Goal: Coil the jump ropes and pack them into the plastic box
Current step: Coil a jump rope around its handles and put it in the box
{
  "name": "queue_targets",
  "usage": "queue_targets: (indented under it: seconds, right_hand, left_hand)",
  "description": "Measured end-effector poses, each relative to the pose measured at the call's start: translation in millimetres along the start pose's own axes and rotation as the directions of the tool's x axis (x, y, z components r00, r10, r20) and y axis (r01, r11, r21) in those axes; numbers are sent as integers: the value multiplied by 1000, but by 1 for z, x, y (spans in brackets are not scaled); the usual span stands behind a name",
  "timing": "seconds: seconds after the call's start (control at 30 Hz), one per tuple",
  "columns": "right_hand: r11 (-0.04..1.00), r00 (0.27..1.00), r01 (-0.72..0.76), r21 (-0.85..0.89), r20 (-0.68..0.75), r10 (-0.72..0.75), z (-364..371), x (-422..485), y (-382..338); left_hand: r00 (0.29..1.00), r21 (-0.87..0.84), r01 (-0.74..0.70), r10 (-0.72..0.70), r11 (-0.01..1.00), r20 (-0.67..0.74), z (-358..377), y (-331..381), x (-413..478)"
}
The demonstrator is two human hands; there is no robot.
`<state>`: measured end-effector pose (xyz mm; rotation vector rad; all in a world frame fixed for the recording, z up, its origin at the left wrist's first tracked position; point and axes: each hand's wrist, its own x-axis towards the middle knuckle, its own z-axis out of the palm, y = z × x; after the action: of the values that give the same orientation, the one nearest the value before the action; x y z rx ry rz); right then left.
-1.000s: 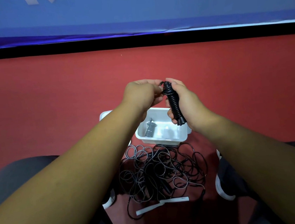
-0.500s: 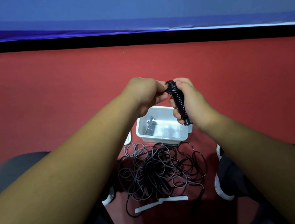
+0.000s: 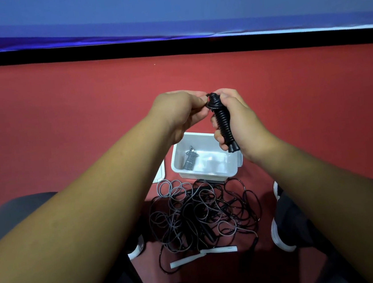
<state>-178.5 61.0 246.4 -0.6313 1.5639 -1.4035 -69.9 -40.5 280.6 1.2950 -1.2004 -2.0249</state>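
Our right hand (image 3: 241,121) is gripping a coiled black jump rope (image 3: 223,123), our left hand (image 3: 177,112) pinching its top. A white rectangular plastic box (image 3: 208,176) is sitting at six o'clock.

plastic box (image 3: 204,174), tangled ropes (image 3: 189,213) on floor (image 3: 63,132)

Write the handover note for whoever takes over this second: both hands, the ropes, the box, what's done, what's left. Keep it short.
Right hand grips the black coiled rope upright, above the plastic box.
Left hand pinches the cord at the coil's top end, apparently securing it.
The box sits on the red floor, with one grey coiled rope inside.
Done: one rope packed; the black one is wound but not yet in the box.
Left: finish the top end and put the black rope in. Then coil the loose tangle on the floor on the near side of the box, white handles included.
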Motion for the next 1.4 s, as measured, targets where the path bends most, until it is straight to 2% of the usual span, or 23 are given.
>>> queue_targets:
  seconds: [0.23,0.43,0.63,0.83,1.03,1.17,1.3,1.4]
  right_hand:
    - [999,999,14,-53,34,-12,-4,-6,0]
    - [996,999,26,-85,42,-22,-3,-9,-4]
    - [996,997,8,-90,75,-1,-1,-9,-6]
    - [999,993,-42,-9,107,43,-3,-10,-11]
    - [992,988,-105,65,117,96,-6,-9,-13]
    - [982,984,-155,104,109,144,-5,-7,-10]
    - [973,977,-200,115,92,190,-3,-6,-9]
    - [963,963,-261,66,79,256,-4,-7,-9]
  left_hand:
    - [999,33,41,-42,999,29,1,-1,-1]
    - [981,26,169,-171,985,87,0,2,-2]
    - [965,-71,252,-246,965,93,-7,1,-1]
    - [947,-218,297,-259,930,188,-5,-7,-5]
    - [966,-140,210,-183,968,184,5,-8,-8]
    - [983,-67,87,-74,994,168,9,-14,-4]
    - [998,94,-55,53,994,22,8,-23,1]
    - [990,206,-137,142,969,-10,7,-30,1]
